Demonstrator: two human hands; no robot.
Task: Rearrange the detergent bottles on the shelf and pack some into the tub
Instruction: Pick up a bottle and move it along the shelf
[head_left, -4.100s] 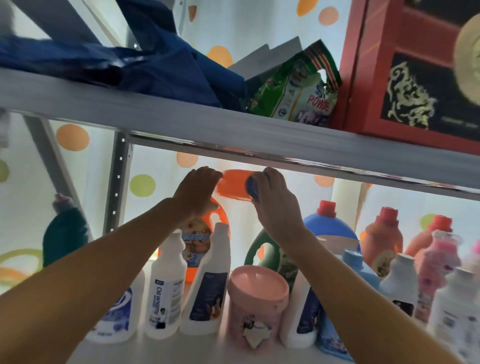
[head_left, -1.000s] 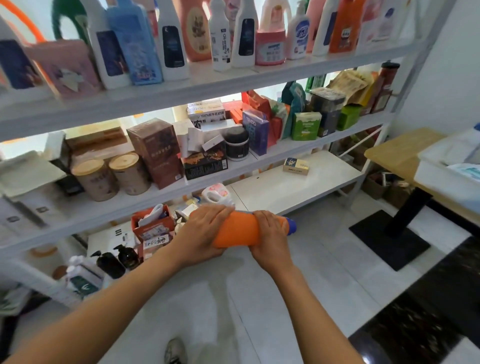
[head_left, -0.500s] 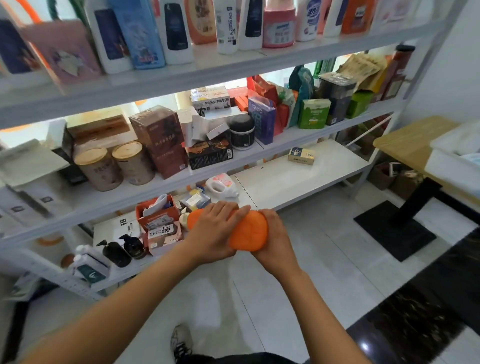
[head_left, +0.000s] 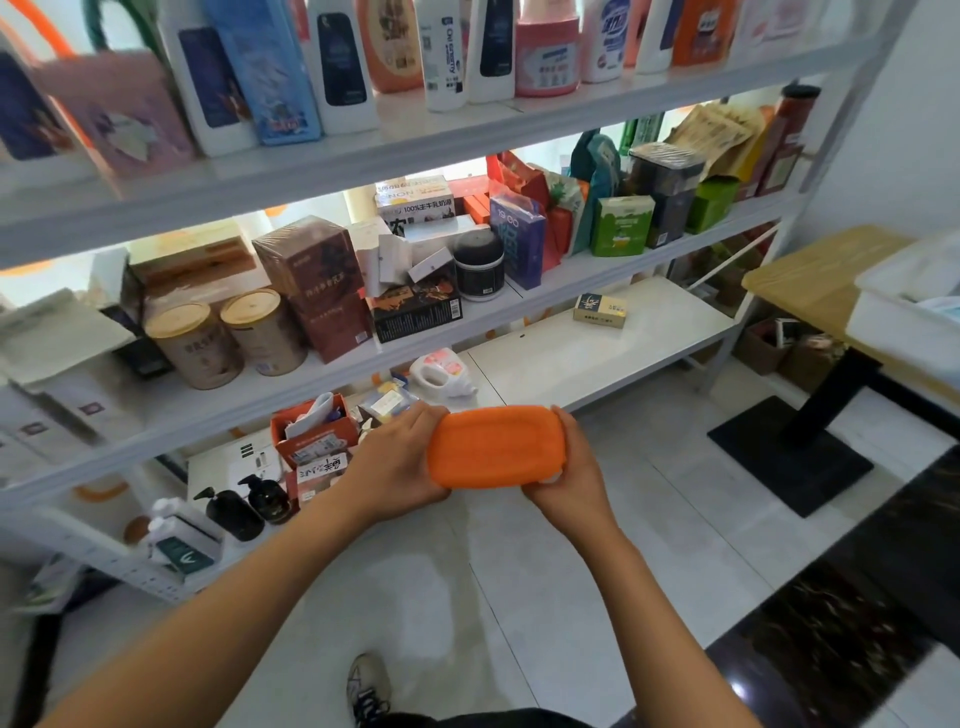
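I hold an orange detergent bottle (head_left: 496, 447) in front of me above the floor, its flat bottom turned toward the camera. My left hand (head_left: 397, 460) grips its left side and my right hand (head_left: 569, 470) grips its right side. The cap is hidden behind the bottle. A row of detergent bottles (head_left: 332, 57) stands on the upper shelf (head_left: 363, 156) at the top of the view. A white tub (head_left: 906, 306) sits on a wooden table at the right edge.
The middle shelf holds boxes, tins (head_left: 195, 343) and packets. On the low shelf lie a white jug (head_left: 441, 371), a small box (head_left: 600, 310), an orange carton and pump bottles. The wooden table (head_left: 810, 280) stands right on a black base (head_left: 789, 457). My shoe (head_left: 369, 686) shows below.
The bottle came down from the upper shelf to waist height. Over the last second it has turned end-on, hiding its blue cap, and both hands have shifted slightly right.
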